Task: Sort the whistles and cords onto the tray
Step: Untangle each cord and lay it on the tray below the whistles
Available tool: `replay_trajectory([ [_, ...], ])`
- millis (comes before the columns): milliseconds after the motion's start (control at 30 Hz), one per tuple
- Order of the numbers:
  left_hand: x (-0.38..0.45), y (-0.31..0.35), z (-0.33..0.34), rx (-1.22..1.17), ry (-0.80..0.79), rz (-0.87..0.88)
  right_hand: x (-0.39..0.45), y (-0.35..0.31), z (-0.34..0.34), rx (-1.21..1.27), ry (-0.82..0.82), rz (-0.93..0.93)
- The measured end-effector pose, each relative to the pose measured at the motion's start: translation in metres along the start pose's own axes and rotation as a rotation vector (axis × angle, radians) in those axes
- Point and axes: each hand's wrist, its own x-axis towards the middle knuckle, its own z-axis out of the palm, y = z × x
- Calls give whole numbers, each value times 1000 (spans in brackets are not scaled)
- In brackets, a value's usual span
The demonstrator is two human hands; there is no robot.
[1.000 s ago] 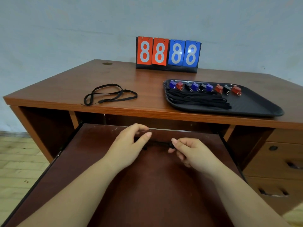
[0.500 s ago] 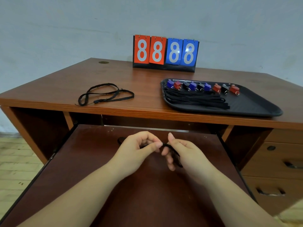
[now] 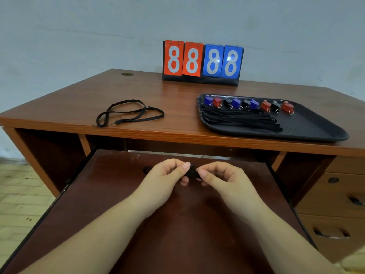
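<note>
Hands meet over the pull-out shelf [image 3: 110, 194]: left hand [image 3: 166, 178] and right hand [image 3: 223, 179] both pinch a small black item [image 3: 191, 172] between fingertips, mostly hidden; whistle or bunched cord, I cannot tell. Its home, the tray [image 3: 316, 123], lies up and to the right on the desk, nearer the right hand. A loose cord [image 3: 128, 113] lies up-left, nearer the left, stretched left to right.
</note>
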Motion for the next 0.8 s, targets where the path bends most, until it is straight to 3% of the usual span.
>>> replay_trajectory([
  [233, -3, 2, 2, -32, -61, 37, -3, -3, 1, -7, -55, 47],
  [433, -6, 6, 2, 7, -37, 108, -3, -3, 3, 51, 66, 29],
  [600, -8, 10, 3, -69, -43, 22, -4, -2, 8, 84, 109, 35],
  [800, -11, 14, 3, -102, -148, 10, -6, -4, 8, -57, 118, -89],
])
